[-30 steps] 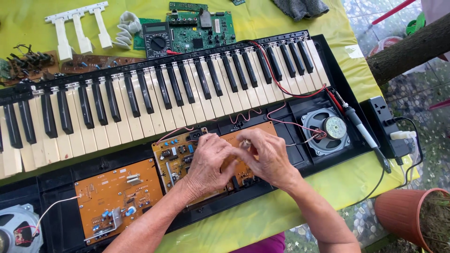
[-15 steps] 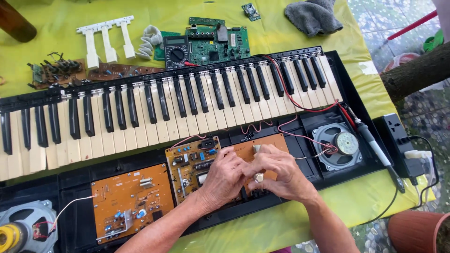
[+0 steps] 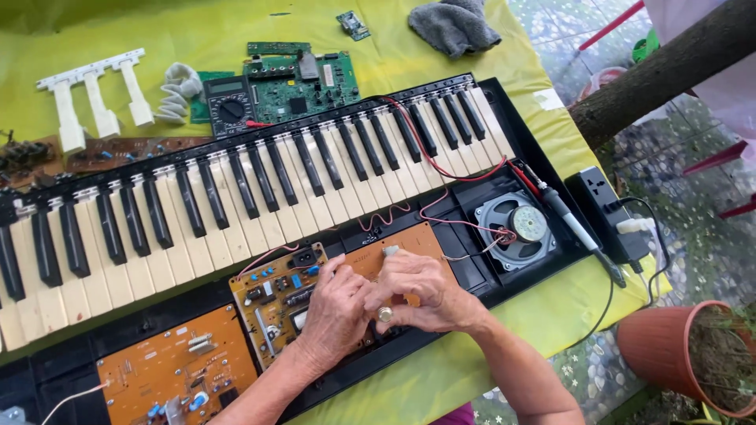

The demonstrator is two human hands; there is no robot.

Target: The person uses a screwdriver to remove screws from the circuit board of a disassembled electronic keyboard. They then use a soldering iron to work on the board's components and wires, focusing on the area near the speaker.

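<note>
Both hands meet over the brown rectangular circuit board (image 3: 398,256) set in the opened black keyboard case (image 3: 472,271). The left hand (image 3: 335,315) lies curled on the board's near half; the right hand (image 3: 421,291) presses fingers on it beside the left, but whether either pinches anything cannot be told. The board's long axis runs parallel to the row of black and white keys (image 3: 260,197), slanting up toward the right. Just right sits a round grey speaker (image 3: 516,228), joined by red wires (image 3: 441,208).

Both hands (image 3: 378,307) seem pressed closer together over the circuit board (image 3: 299,295).
</note>
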